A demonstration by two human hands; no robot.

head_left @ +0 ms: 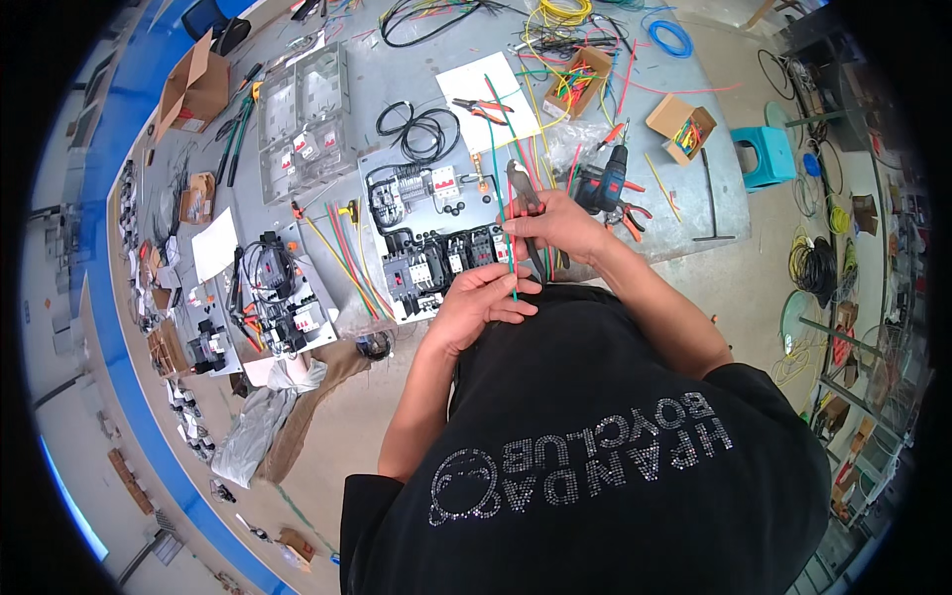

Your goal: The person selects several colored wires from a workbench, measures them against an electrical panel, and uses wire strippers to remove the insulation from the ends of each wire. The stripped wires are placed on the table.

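Observation:
My left hand (484, 301) is closed with its fingertips round the lower end of a long green wire (499, 188). The wire runs up and away across the bench. My right hand (563, 230) grips a pair of cutting pliers (520, 180), its grey jaws pointing away from me and its dark handles partly hidden by the fingers. The right thumb lies close to the green wire; whether it touches is unclear. Just left of both hands is a mounting plate (409, 315) with black contactors (436, 260), a red-and-white breaker (444, 182) and black wiring.
A cordless drill (607, 180) lies right of my hands. Orange-handled pliers (483, 110) rest on white paper (451, 84). Small cardboard boxes (684, 127) hold coloured wires. A second wired assembly (273, 273) and a clear-lidded enclosure (302, 124) are at left. A blue stool (762, 159) stands beyond the bench.

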